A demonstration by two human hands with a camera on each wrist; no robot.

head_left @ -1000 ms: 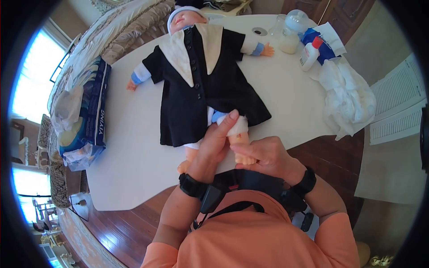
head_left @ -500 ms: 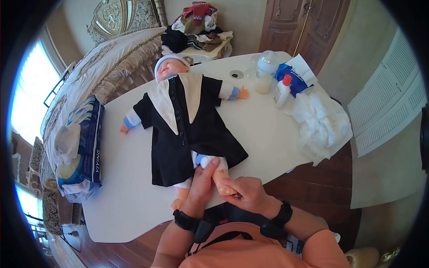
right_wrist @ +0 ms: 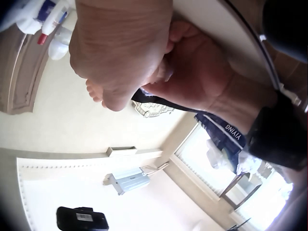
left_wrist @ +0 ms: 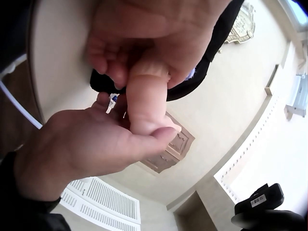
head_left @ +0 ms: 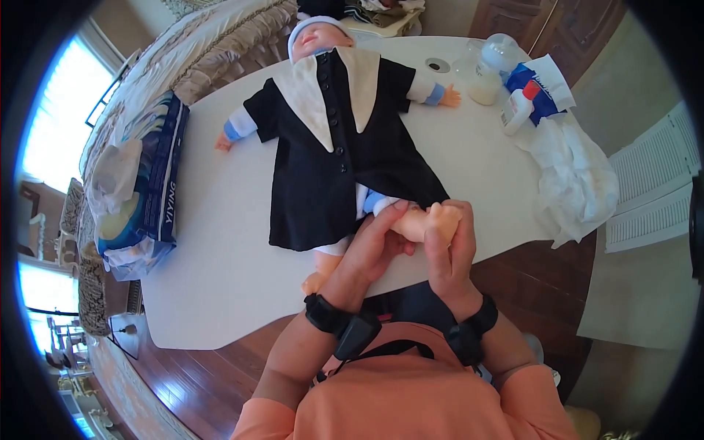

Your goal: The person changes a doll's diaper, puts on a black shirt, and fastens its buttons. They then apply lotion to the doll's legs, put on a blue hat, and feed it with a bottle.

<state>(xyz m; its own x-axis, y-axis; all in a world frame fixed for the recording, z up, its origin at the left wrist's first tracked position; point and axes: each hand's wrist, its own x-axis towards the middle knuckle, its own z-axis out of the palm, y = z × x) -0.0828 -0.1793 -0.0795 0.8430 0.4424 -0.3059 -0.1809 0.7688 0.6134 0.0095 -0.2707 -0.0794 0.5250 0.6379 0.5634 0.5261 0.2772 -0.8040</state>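
A doll in a black dress (head_left: 308, 183) with a wide cream collar lies on its back on the white table (head_left: 213, 293). My left hand (head_left: 374, 249) grips the doll's raised leg (head_left: 412, 222) near the knee, thumb on top. At the foot end, my right hand (head_left: 453, 257) holds the foot between thumb and fingers. The left wrist view shows the bare lower leg (left_wrist: 147, 96) between my left hand (left_wrist: 149, 33) above and my right hand (left_wrist: 91, 144) below. In the right wrist view only the toes (right_wrist: 94, 90) show past my right hand (right_wrist: 120, 53).
A blue diaper pack (head_left: 165, 169) lies at the table's left. At the right stand a baby bottle (head_left: 485, 81) and a red-capped white bottle (head_left: 518, 108), beside a blue packet (head_left: 539, 92) and crumpled white cloth or diaper (head_left: 576, 176). A bed (head_left: 213, 59) is behind.
The doll's leg has swung up and to the right, its foot now raised. My right hand has moved with it and turned upright. The head view has shifted too.
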